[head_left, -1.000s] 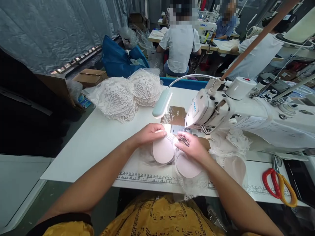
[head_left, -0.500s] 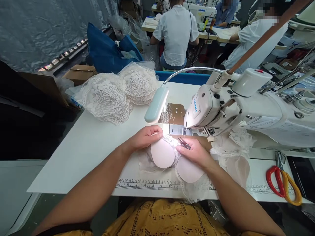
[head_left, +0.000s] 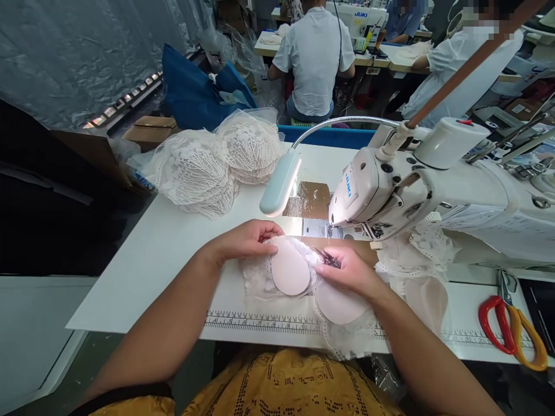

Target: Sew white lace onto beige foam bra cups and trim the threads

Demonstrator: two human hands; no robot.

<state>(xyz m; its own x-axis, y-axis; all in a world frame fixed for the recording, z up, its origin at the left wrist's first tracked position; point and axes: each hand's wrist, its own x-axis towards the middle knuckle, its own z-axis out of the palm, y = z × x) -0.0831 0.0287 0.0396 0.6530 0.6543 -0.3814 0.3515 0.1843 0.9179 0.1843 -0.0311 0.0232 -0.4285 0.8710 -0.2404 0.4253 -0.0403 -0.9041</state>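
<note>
Bra (head_left: 313, 281): on the desk (head_left: 130, 294), near side of the machine (head_left: 364, 185); lace hem (head_left: 347, 341) reaches down across the ruler (head_left: 260, 323) to the near edge
Left hand (head_left: 255, 240): thumb and fingers pinching the left cup (head_left: 290, 271) at its upper outer edge; I'd keep that grip light, enough to steady it without a crease
Right hand (head_left: 347, 268): carries the snips (head_left: 329, 259) in its fingers, thumb pressed to the lace between the cups; blades parted or not, I cannot tell
Snips: tips point up and away from me, close over the lace; I'd hold them angled off it, since a stray point could catch the mesh
Right cup (head_left: 340, 303): partly under the right wrist; I'd let it lie flat so it doesn't tug the held edge
Lamp (head_left: 281, 184): bright on the lace between the hands; worth keeping fingers out of that beam
Stack (head_left: 191, 170): lacy, far left, well apart
Other piece (head_left: 427, 297): by the right forearm; I'd keep it from snagging the bra
Scissors (head_left: 510, 312): right end, clear of both hands
</note>
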